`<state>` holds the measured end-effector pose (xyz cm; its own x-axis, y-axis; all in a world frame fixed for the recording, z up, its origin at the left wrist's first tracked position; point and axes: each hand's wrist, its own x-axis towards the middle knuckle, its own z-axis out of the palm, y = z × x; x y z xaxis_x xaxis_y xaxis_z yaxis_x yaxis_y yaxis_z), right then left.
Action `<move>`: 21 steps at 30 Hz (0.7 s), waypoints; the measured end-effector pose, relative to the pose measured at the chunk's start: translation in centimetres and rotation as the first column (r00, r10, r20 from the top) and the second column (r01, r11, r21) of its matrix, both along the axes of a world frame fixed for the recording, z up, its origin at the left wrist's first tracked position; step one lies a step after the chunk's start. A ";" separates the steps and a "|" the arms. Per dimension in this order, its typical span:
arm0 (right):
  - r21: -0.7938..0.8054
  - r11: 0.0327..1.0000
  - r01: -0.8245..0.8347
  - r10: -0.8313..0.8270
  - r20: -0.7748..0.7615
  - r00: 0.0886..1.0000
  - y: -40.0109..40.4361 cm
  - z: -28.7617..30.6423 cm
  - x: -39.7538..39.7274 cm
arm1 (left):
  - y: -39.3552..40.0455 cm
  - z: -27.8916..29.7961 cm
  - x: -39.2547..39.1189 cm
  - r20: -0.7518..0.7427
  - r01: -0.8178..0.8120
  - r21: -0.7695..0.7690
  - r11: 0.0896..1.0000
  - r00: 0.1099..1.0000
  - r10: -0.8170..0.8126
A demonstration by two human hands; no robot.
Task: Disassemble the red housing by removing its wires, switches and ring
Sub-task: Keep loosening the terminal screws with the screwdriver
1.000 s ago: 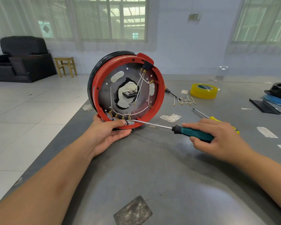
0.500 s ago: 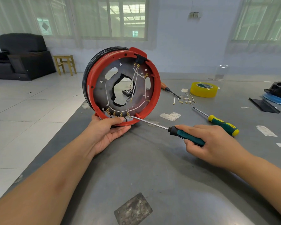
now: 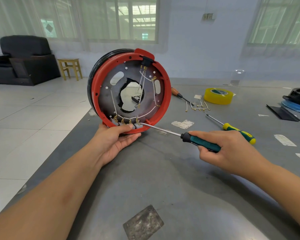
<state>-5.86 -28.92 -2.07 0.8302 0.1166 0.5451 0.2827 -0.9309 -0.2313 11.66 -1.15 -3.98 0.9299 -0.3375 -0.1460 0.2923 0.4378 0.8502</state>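
The round red housing (image 3: 166, 99) stands on edge on the grey table, open side toward me, with a black ring (image 3: 95, 71) behind its rim. White wires (image 3: 142, 116) with brass terminals run inside it to grey switches (image 3: 137, 125) along the bottom rim and to a black switch (image 3: 146, 60) at the top. My left hand (image 3: 114, 142) grips the bottom rim, thumb over the switches. My right hand (image 3: 227, 149) holds a teal-handled screwdriver (image 3: 199, 142) whose tip touches the rightmost bottom switch.
On the table (image 3: 163, 179) to the right lie removed wires (image 3: 197, 107), a wooden-handled screwdriver (image 3: 178, 95), a yellow-green screwdriver (image 3: 235, 130), a yellow tape roll (image 3: 218, 96) and black and blue parts (image 3: 296, 103). The table's left edge runs beside a tiled floor.
The housing has shifted slightly in view and my left thumb has slid along the bottom switches. The screwdriver tip stays at the rightmost bottom switch.
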 end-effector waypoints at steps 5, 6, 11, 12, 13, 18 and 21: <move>0.009 1.000 0.024 -0.024 -0.014 1.000 -1.0 0.6 0.0 | 0.1 -0.1 0.0 0.047 0.051 0.068 0.996 0.997 -0.054; 0.009 1.000 0.029 -0.028 -0.024 0.999 -1.1 0.7 0.0 | 0.1 -0.1 0.0 0.049 0.053 0.071 0.996 0.997 -0.057; -0.029 0.999 0.026 -0.027 -0.042 0.999 -1.3 1.1 -0.1 | 0.1 -0.2 0.1 0.063 0.052 0.084 0.995 0.996 -0.058; -0.037 0.999 0.025 -0.026 -0.037 0.999 -1.4 1.1 -0.1 | 0.0 -0.2 0.0 0.077 0.059 0.091 0.994 0.995 -0.066; -0.039 0.999 0.023 -0.024 -0.030 0.999 -1.4 1.1 -0.2 | 0.0 -0.2 0.0 0.088 0.061 0.099 0.993 0.994 -0.070; -0.077 0.997 0.010 -0.011 -0.014 1.000 -1.5 1.1 -0.3 | -0.1 -0.1 -0.1 0.101 0.056 0.118 0.991 0.993 -0.068; -0.090 0.996 0.003 -0.004 -0.013 1.000 -1.6 1.3 -0.3 | -0.1 -0.1 -0.1 0.096 0.046 0.111 0.993 0.994 -0.056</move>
<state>-6.13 -30.47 -0.76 0.8374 0.1620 0.5220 0.2773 -0.9490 -0.1502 11.51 -1.30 -4.11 0.9235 -0.3722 -0.0929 0.2246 0.3284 0.9174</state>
